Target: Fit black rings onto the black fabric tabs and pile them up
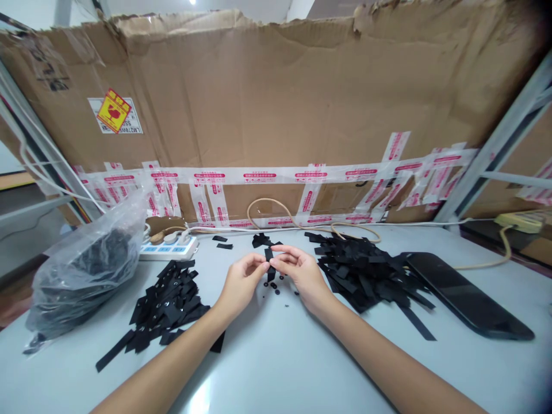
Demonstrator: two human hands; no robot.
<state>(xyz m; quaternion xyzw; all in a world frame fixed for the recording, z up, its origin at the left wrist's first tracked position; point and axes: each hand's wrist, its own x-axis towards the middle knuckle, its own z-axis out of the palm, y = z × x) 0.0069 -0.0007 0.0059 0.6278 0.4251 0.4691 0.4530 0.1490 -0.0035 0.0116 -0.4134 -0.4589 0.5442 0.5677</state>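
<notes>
The left hand [244, 282] and right hand [299, 275] are partly closed, their fingertips pinching one black strip [269, 259] between them, above the pale table [276, 368]. Small black pieces [273, 286] lie at 6 o'clock from the hands. A pile of black strips [166, 305] sits at 8 o'clock, a second pile [362, 270] at 3 o'clock, and a plastic bag [84, 270] at 9 o'clock. Red-printed packing tape [259, 175] crosses the cardboard sheet [259, 98] at 12 o'clock; a yellow label [113, 110] sits at 11 o'clock. Neither's small print is legible.
</notes>
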